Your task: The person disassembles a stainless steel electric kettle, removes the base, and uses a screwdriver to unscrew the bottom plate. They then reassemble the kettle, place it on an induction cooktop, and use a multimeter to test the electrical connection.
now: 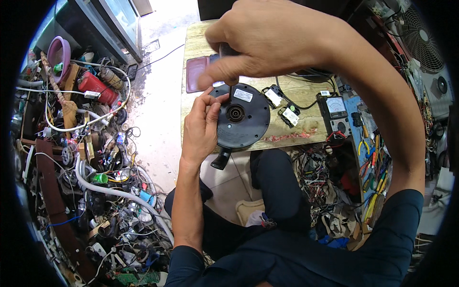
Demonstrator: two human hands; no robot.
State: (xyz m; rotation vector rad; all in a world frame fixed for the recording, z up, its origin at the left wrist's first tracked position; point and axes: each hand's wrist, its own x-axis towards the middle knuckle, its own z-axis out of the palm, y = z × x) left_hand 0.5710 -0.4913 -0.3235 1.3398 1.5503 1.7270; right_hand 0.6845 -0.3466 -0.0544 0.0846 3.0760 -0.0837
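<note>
Head view. Tabletop (282,128) of pale wood grain, front edge just ahead of the person's knees; reddish crumbs (292,136) strewn near that edge. Maroon tray (195,76) at the left side; two small black modules (289,116) with white labels right of centre, black cable (300,104) looping behind them. Analog meter (337,115) at the right end; beside it a blue tray (356,125) crowded with hand tools (375,179).

Room packed. Left: heap of wires and parts (112,201), red cylinder (97,88), purple basin (58,56); pale floor (160,103) between heap and tabletop. Upper right: round fan grille (420,40).

Black round housing (251,125) lies flat face up on the tabletop, reaching its front edge, ringed socket at centre, dark handle (221,159) jutting past the edge toward the person. Left hand (203,125) at the housing's left side, fingers bent over its rim and grasping it, one fingertip close to the screwdriver shaft. Right hand (239,45) above, partly blurred, fingers wrapped round the screwdriver (232,81), which points down at the housing behind the socket. Cannot tell whether the tip sits in a screw.
</note>
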